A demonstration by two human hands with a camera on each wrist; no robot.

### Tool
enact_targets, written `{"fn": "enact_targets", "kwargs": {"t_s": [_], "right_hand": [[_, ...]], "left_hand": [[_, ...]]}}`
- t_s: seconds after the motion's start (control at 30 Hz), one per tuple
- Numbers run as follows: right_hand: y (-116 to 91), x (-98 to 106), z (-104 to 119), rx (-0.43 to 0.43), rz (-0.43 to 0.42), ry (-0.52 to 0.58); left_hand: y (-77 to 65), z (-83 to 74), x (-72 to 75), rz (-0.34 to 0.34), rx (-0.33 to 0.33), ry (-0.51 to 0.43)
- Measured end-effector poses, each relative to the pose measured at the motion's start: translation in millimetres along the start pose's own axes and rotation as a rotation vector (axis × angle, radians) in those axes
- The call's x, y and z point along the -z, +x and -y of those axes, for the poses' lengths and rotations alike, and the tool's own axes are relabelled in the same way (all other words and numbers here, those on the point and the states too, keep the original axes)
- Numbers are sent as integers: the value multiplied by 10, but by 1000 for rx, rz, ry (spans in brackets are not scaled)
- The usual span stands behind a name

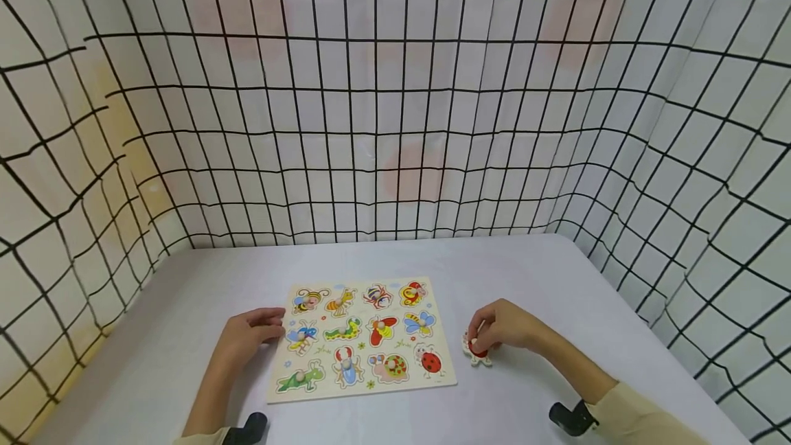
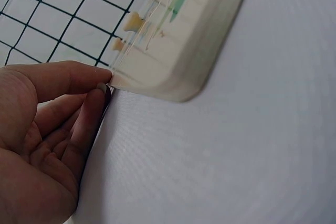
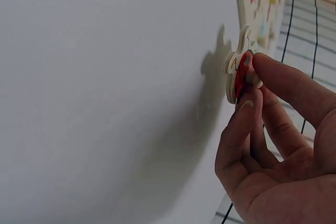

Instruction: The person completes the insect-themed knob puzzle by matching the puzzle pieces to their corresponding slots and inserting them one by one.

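Note:
A wooden insect puzzle board (image 1: 361, 395) lies on the white table, with knobbed pieces such as a caterpillar (image 1: 342, 329) and a bee (image 1: 307, 301) in its shapes. At its lower right corner is a red ladybug picture (image 1: 429, 360) showing no knob. My right hand (image 1: 508, 327) pinches the knob of a red and white ladybug piece (image 3: 240, 74) just right of the board. In the right wrist view this piece is tilted on edge over its shadow. My left hand (image 1: 248, 336) rests at the board's left edge, loosely bent fingertips (image 2: 100, 85) touching its side.
White walls with a black grid (image 1: 373, 108) enclose the table (image 1: 513, 263) at the back and both sides. Black straps with dark camera mounts sit on both wrists, below beige sleeves (image 1: 643, 417).

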State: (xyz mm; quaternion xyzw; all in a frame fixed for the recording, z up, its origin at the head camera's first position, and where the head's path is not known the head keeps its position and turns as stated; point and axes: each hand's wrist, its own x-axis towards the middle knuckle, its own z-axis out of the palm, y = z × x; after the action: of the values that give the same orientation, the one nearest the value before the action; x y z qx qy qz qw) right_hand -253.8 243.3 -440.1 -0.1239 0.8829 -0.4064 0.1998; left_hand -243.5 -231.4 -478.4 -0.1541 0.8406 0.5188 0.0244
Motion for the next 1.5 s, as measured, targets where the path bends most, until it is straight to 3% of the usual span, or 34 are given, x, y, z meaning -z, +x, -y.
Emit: {"fn": "enact_targets", "kwargs": {"t_s": [0.33, 0.63, 1.5], "right_hand": [[159, -337, 284, 65, 59, 6], [230, -527, 412, 56, 78, -7], [200, -623, 508, 74, 75, -58]], "left_hand": [[-18, -5, -6, 2, -11, -5], [-32, -28, -7, 6, -30, -7], [-27, -54, 0, 22, -33, 48]]}}
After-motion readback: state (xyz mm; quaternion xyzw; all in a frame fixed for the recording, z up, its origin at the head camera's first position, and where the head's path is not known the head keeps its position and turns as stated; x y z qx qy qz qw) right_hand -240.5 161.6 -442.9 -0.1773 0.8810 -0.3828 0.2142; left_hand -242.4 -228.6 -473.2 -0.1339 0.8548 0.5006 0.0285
